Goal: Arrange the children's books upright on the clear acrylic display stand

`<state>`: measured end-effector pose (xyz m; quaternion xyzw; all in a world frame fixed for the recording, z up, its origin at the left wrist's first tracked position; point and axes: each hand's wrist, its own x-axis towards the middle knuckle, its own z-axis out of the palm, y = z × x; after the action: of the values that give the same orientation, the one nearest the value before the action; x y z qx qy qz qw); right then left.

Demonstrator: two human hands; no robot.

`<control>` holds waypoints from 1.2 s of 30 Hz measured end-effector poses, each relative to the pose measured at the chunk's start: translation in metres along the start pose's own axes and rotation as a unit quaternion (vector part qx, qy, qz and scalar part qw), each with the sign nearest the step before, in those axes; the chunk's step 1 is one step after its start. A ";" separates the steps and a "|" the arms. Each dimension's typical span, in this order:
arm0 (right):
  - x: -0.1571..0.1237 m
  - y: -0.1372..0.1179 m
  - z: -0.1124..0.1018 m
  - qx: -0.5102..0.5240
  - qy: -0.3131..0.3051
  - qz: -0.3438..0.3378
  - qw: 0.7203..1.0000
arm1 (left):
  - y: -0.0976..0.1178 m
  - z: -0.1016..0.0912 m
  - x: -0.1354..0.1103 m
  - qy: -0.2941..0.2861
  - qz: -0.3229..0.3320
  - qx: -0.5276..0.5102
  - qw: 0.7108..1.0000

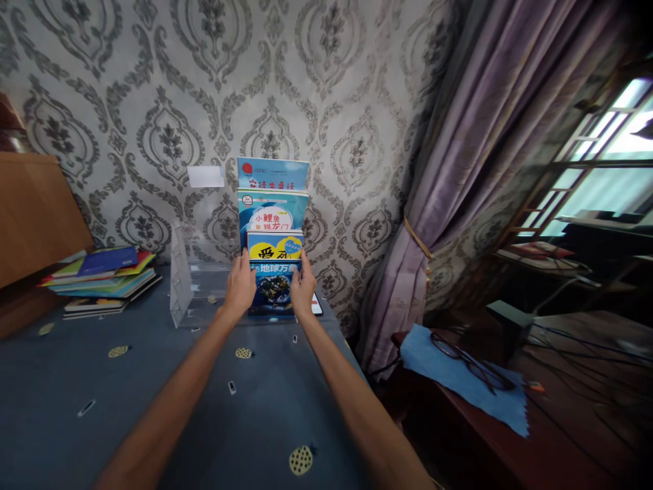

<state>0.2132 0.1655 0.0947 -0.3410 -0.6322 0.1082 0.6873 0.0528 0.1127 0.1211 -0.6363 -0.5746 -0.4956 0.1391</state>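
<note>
A clear acrylic tiered rack (181, 272) stands at the back of the blue tablecloth (153, 388), against the patterned wall. Several children's books stand stepped in its right half. My left hand (239, 286) and my right hand (303, 289) grip the left and right edges of the front book (273, 286), a blue one with a globe picture, in the lowest tier. Behind it stand a yellow-and-blue book (274, 246), a pale blue book (271, 212) and a blue book (273, 173) at the top. The rack's left half holds no books.
A stack of books (102, 279) lies at the table's left rear beside a wooden board (35, 211). A phone (317, 305) lies right of the rack. To the right hang a purple curtain (459, 184), then a dark side table with a blue cloth (459, 378), glasses (469, 361) and cables.
</note>
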 end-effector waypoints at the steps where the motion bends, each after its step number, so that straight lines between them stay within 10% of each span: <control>1: 0.000 0.000 0.001 0.001 0.000 0.001 1.000 | 0.000 0.000 0.000 0.002 -0.001 -0.001 1.000; 36: -0.002 -0.002 0.001 0.010 0.007 0.019 1.000 | 0.000 -0.004 0.003 -0.014 -0.025 -0.026 0.999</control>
<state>0.2110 0.1633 0.0942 -0.3472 -0.6195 0.1251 0.6929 0.0506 0.1117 0.1253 -0.6319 -0.5791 -0.5050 0.1015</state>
